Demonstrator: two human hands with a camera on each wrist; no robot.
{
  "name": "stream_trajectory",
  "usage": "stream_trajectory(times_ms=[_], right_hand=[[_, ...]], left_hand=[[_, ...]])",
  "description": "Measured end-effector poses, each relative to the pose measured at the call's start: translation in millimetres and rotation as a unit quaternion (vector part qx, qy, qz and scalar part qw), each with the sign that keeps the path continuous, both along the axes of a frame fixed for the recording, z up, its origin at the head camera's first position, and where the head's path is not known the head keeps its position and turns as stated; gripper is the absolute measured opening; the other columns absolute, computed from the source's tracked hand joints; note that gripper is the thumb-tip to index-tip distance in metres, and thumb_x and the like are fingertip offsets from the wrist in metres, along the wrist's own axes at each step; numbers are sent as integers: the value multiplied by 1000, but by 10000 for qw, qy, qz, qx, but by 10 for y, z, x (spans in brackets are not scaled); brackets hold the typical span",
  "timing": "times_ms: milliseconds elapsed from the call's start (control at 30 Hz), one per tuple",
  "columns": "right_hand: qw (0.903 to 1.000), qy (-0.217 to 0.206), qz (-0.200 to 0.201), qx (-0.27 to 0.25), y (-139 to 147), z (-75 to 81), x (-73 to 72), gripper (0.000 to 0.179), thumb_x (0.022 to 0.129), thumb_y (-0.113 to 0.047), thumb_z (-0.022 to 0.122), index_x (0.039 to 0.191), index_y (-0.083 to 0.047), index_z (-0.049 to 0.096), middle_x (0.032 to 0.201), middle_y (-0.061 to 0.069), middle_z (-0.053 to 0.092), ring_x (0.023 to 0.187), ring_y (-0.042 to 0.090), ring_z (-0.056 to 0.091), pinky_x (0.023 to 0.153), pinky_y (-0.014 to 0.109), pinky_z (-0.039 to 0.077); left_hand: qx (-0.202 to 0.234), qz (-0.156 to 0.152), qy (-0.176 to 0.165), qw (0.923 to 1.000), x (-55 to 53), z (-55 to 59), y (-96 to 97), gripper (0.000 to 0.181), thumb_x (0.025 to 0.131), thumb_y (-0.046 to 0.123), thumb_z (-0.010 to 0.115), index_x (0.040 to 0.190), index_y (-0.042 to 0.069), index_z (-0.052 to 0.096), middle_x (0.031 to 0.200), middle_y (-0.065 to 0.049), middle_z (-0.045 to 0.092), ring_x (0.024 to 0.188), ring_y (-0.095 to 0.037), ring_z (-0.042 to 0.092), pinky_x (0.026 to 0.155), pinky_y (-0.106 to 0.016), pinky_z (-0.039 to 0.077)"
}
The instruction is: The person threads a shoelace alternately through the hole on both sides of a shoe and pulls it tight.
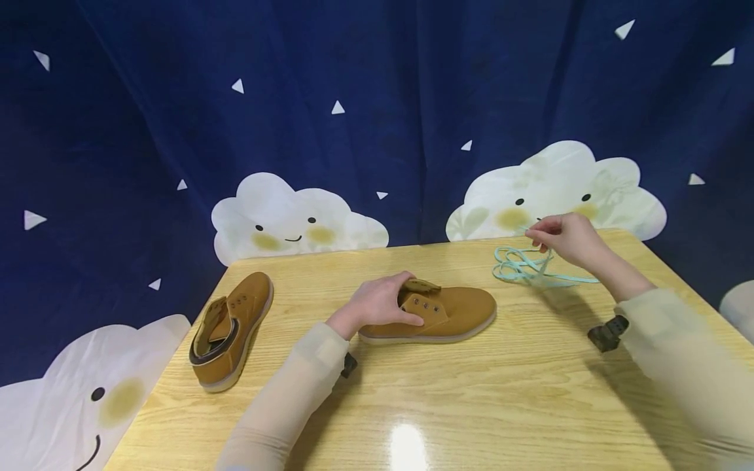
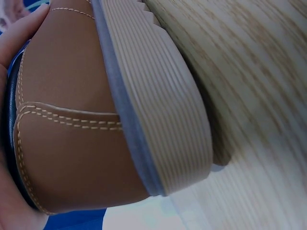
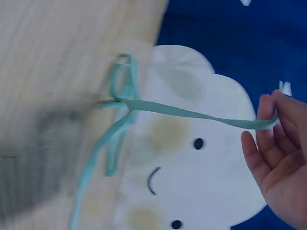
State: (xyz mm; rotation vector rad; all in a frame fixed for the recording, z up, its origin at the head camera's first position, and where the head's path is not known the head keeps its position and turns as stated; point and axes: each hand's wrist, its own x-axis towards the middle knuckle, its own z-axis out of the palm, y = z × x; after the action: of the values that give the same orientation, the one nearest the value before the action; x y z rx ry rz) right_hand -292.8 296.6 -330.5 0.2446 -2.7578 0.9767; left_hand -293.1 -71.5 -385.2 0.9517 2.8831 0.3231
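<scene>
A tan lace-up shoe (image 1: pixel 465 311) lies on its sole at mid-table, toe to the right, with no lace through its eyelets. My left hand (image 1: pixel 377 302) grips it around the ankle opening, thumb on the near side and fingers toward the tongue. The left wrist view shows its stitched heel (image 2: pixel 72 158) and ridged sole (image 2: pixel 153 96) close up. At the back right, my right hand (image 1: pixel 570 239) pinches a mint-green shoelace (image 3: pixel 177 112) near one end, raised above the table. The rest of that lace lies in loose loops below the hand.
A second tan shoe (image 1: pixel 253 307) stands at the left of the wooden table (image 1: pixel 471 405), toe pointing away, also without a lace. Behind the table's far edge hangs a dark blue curtain (image 1: pixel 365 98) printed with white clouds and triangles.
</scene>
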Motion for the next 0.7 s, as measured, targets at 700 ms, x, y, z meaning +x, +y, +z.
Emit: stream_trajectory(times_ms=[700], right_hand=[[9928, 601, -52, -1037, -158, 260, 501, 31, 97, -28, 62, 97, 3, 67, 63, 5, 56, 48, 14, 46, 44, 26, 40]], left_hand=[[36, -24, -7, 10000, 8, 11, -9, 94, 72, 68, 72, 146, 19, 41, 140, 0, 53, 121, -21, 54, 91, -42, 47]])
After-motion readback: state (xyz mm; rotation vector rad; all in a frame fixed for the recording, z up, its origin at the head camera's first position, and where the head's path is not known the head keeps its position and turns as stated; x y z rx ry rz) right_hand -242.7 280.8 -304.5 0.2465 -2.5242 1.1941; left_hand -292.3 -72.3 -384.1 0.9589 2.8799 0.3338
